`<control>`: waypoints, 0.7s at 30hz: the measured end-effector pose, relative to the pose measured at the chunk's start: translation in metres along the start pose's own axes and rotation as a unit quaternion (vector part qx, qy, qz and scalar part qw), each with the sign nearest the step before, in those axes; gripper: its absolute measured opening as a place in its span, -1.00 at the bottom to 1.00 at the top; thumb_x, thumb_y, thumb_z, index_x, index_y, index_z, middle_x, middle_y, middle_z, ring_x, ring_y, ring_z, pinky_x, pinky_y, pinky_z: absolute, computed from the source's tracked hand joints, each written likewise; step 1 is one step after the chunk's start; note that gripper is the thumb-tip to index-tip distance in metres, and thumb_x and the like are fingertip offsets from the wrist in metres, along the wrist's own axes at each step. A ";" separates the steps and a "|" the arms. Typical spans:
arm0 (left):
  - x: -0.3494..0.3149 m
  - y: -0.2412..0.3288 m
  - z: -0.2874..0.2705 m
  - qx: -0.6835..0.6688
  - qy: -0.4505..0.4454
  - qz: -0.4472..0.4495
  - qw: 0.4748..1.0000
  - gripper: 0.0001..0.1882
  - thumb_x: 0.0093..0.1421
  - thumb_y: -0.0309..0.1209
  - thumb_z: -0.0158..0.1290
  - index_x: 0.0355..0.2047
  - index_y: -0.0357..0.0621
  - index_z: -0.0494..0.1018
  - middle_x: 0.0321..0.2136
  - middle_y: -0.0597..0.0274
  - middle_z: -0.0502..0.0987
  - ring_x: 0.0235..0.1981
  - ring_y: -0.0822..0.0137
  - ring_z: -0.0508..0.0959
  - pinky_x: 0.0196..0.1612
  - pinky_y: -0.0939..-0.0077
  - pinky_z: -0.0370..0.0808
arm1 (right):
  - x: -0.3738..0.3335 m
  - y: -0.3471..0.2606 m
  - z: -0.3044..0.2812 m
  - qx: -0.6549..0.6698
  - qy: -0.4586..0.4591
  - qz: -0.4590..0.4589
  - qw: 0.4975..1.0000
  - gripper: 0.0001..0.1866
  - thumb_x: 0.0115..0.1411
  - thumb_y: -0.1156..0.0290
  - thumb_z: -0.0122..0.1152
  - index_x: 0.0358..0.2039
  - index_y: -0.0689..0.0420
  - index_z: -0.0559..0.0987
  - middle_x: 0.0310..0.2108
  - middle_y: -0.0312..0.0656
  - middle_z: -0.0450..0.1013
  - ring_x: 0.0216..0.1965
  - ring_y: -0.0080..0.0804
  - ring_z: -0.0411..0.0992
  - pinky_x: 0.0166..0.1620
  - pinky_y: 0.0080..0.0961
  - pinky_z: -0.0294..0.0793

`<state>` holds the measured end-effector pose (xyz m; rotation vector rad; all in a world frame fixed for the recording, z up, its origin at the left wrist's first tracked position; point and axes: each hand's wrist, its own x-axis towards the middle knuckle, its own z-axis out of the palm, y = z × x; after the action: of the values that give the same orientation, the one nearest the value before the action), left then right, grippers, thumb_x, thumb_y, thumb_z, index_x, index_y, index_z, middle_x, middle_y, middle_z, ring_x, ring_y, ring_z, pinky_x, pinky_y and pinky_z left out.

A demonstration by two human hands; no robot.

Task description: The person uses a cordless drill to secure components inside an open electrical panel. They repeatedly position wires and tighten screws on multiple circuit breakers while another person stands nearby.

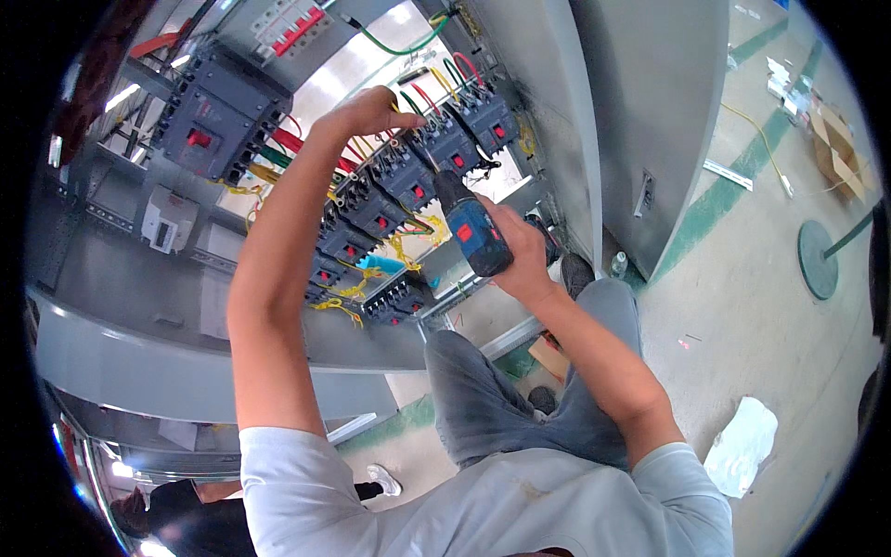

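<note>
My right hand (522, 249) grips a blue and black cordless drill driver (480, 236). The tool's bit points up and left to the top terminals of a dark grey circuit breaker (444, 150) with a red toggle, one of several in a slanting row. Above that row, my left hand (368, 113) is closed with its thumb toward the same terminals. What its fingers pinch is hidden. Near it, red, yellow and green wires (422, 96) rise from the breakers.
A larger breaker (219, 116) sits at the upper left of the grey cabinet, with a small meter (168, 219) below it. To the right stands the cabinet door (654, 121). A white sheet (741, 446) and a cardboard box (835, 153) lie on the floor. Another person (200, 520) is at the lower left.
</note>
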<state>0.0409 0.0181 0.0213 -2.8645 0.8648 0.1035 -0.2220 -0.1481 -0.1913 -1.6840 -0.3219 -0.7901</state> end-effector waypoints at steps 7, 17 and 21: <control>-0.025 0.036 -0.009 0.089 0.023 -0.049 0.995 0.08 -0.13 0.49 0.33 -0.09 -0.43 0.61 -0.11 -0.29 0.67 0.01 -0.15 0.66 0.08 0.08 0.56 | 0.000 0.007 0.002 -0.018 0.023 -0.027 0.999 -0.19 0.00 0.48 0.47 0.33 0.05 0.46 -0.16 -0.02 0.56 -0.16 0.09 0.59 -0.15 -0.18 0.57; -0.017 0.010 -0.012 0.030 -0.016 -0.029 0.999 0.13 -0.02 0.45 0.30 0.10 -0.52 0.53 0.04 -0.39 0.60 0.13 -0.17 0.61 0.23 0.12 0.51 | 0.000 -0.001 -0.001 -0.033 0.013 -0.032 0.999 -0.17 -0.02 0.44 0.48 0.33 0.08 0.46 -0.16 -0.01 0.56 -0.16 0.09 0.59 -0.16 -0.15 0.56; -0.008 0.011 -0.007 -0.135 0.057 -0.009 0.989 0.26 0.09 0.46 0.20 0.32 -0.60 0.28 0.21 -0.47 0.46 0.24 -0.17 0.53 0.29 0.15 0.47 | -0.009 0.000 -0.015 -0.030 0.012 -0.047 0.998 -0.19 -0.04 0.53 0.47 0.31 0.17 0.47 -0.12 0.06 0.56 -0.15 0.12 0.58 -0.09 -0.19 0.56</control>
<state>0.0285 0.0118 0.0281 -3.1571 0.9083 0.0579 -0.2335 -0.1607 -0.1955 -1.7246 -0.3659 -0.8972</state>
